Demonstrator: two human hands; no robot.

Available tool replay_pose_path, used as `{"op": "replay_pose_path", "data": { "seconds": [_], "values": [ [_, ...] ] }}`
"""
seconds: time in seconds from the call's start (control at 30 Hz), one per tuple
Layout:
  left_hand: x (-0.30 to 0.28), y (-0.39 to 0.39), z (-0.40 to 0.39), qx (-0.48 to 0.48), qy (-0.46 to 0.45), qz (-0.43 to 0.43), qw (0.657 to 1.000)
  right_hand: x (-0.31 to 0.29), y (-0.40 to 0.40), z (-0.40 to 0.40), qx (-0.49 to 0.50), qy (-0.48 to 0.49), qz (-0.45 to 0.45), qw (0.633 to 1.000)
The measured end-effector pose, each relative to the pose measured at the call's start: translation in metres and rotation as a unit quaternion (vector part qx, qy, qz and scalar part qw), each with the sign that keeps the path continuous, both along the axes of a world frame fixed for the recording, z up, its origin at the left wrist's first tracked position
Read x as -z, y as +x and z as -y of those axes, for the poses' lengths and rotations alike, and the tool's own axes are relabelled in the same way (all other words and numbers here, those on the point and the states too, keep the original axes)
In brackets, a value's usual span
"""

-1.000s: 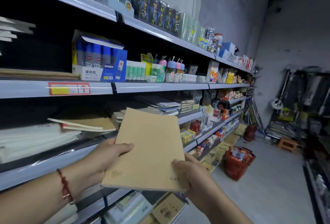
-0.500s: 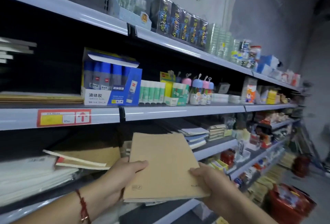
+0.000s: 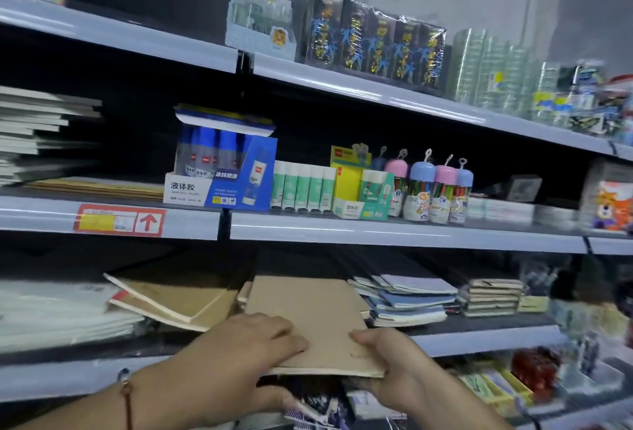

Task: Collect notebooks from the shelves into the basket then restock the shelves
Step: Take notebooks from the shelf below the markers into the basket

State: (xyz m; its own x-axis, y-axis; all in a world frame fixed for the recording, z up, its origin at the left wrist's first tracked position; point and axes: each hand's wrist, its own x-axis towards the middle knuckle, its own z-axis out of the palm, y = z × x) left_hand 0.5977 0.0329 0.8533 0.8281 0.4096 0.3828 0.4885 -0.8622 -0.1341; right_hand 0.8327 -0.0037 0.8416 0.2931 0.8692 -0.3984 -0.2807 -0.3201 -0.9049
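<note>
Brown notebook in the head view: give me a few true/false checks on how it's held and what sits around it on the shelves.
1. Both hands hold the brown notebook. True: left hand on top, right hand at its near corner.
2. The notebook is over the top shelf. False: it is at the lower shelf, among other notebooks.
3. The blue glue box stands on the shelf above the notebook. True.
4. A stack of blue notebooks lies left of the brown one. False: it lies to the right.
</note>
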Motion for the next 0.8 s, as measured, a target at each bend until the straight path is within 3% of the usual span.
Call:
{"op": "replay_pose_path", "data": {
  "seconds": [0.13,0.2,0.23,0.27,0.3,0.4,0.47,0.6,0.8],
  "values": [
    [0.02,0.01,-0.02,0.015,0.037,-0.012,0.999,0.001,0.014,-0.001,-0.082,0.034,0.112,0.99],
    [0.019,0.013,-0.021,0.02,0.063,-0.002,0.998,0.0,0.016,0.006,-0.137,0.129,0.296,0.937],
    [0.018,0.014,-0.022,0.024,0.069,0.007,0.997,0.003,0.021,0.009,-0.155,0.179,0.427,0.872],
    [0.018,0.014,-0.023,0.025,0.074,0.006,0.997,0.002,0.024,0.012,-0.179,0.211,0.557,0.783],
    [0.018,0.014,-0.026,0.019,0.077,-0.002,0.997,0.002,0.024,0.013,-0.204,0.231,0.636,0.708],
    [0.018,0.013,-0.038,0.005,0.089,-0.009,0.996,0.01,0.023,0.007,-0.243,0.292,0.749,0.543],
    [0.019,0.015,-0.048,-0.008,0.084,-0.005,0.996,0.014,0.024,-0.006,-0.226,0.316,0.768,0.51],
    [0.016,0.022,-0.064,-0.031,0.028,-0.005,0.999,0.007,0.021,-0.033,-0.251,0.297,0.74,0.549],
    [0.008,0.036,-0.098,-0.109,-0.069,-0.061,0.99,0.005,0.022,-0.077,-0.274,0.219,0.747,0.564]
  ]
}}
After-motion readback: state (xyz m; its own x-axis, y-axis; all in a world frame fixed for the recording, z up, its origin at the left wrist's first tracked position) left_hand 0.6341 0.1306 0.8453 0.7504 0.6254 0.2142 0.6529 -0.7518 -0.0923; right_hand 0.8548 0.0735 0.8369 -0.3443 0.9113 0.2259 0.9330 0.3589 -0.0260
